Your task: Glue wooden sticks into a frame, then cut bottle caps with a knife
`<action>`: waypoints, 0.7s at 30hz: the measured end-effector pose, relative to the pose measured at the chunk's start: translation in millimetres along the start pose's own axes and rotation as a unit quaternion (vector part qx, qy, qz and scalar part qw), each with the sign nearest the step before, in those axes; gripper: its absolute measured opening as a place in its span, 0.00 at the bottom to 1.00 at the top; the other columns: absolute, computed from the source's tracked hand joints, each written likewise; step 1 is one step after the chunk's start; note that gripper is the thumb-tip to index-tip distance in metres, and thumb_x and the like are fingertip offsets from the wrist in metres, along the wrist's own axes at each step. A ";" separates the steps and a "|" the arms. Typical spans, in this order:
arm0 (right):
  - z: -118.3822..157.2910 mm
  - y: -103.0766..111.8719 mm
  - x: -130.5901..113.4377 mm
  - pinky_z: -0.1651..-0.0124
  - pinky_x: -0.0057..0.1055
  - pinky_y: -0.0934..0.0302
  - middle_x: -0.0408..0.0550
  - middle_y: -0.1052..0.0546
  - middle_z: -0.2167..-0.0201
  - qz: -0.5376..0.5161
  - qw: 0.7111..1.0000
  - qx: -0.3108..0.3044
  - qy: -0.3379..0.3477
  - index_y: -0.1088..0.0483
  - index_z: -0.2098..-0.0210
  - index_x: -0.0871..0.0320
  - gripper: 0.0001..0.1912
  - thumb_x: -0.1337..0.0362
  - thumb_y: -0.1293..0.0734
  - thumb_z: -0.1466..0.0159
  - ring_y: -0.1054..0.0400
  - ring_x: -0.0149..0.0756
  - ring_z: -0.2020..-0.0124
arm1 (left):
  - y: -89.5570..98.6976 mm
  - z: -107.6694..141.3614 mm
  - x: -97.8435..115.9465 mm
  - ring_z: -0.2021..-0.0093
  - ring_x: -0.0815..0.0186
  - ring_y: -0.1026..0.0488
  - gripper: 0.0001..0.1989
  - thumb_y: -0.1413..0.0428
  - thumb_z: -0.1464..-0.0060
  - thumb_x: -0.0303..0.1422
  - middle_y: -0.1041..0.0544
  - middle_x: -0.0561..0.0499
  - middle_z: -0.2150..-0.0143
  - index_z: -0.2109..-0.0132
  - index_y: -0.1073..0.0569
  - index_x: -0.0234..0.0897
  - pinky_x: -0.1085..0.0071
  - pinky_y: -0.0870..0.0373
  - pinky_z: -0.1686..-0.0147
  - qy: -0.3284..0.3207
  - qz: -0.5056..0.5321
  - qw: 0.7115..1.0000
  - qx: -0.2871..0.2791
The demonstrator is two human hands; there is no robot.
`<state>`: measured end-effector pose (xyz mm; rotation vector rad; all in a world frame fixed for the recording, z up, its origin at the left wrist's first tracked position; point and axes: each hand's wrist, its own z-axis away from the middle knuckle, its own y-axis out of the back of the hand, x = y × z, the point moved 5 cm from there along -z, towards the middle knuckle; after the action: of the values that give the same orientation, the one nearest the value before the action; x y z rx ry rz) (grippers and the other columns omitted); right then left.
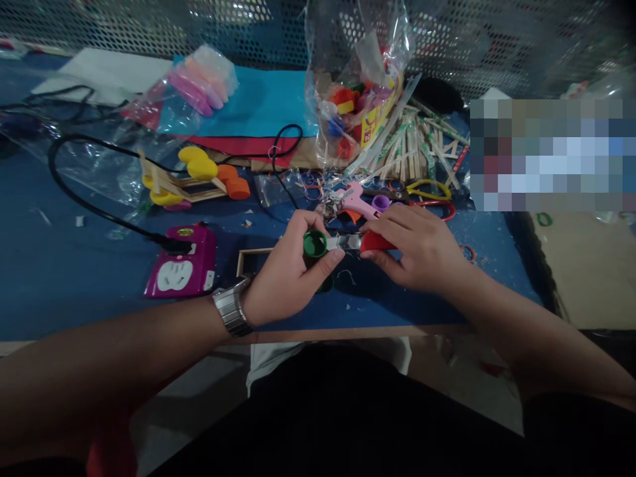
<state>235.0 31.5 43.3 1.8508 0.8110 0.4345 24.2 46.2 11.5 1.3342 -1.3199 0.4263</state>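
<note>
My left hand (pixel 291 271) is closed around a round green cap (pixel 315 244), whose open side faces up. My right hand (pixel 417 245) grips the red handle of a utility knife (pixel 375 242). The knife's metallic front part points left and reaches the cap and my left fingertips; whether its edge touches the cap I cannot tell. Just beyond my hands lie a pink glue gun (pixel 358 201) and a purple cap (pixel 381 203). Under my left hand, a wooden stick frame (pixel 240 264) is partly hidden.
Left stands a purple power socket box (pixel 181 262) with a black cable (pixel 104 212). Behind it is a stick piece with yellow caps (pixel 197 163) and orange caps (pixel 233 183). Farther back are a bag of coloured caps (pixel 348 112), wooden sticks (pixel 407 149) and yellow-handled scissors (pixel 430 191).
</note>
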 end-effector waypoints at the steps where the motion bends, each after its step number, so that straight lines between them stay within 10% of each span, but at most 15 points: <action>1: -0.2 0.1 -0.5 0.55 0.43 0.34 0.57 0.17 0.56 0.000 1.000 0.002 0.002 0.22 0.48 0.60 0.19 0.51 0.33 0.25 0.24 0.49 0.56 | 0.2 -0.1 0.4 0.61 0.65 0.30 0.13 0.41 0.30 0.39 0.30 0.51 0.58 0.49 0.36 0.41 0.64 0.30 0.61 0.000 0.002 1.000 0.001; 21: 0.6 -2.1 -0.9 0.57 0.42 0.38 0.56 0.17 0.56 -0.007 1.000 -0.002 0.003 0.23 0.48 0.61 0.20 0.50 0.33 0.24 0.26 0.48 0.58 | 0.0 1.0 4.0 0.61 0.65 0.33 0.10 0.41 0.30 0.37 0.32 0.50 0.56 0.50 0.36 0.41 0.64 0.33 0.60 -0.010 -0.003 1.000 -0.010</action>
<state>234.0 31.0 41.3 1.8393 0.8272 0.4325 25.0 43.6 14.7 1.3276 -1.3333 0.3964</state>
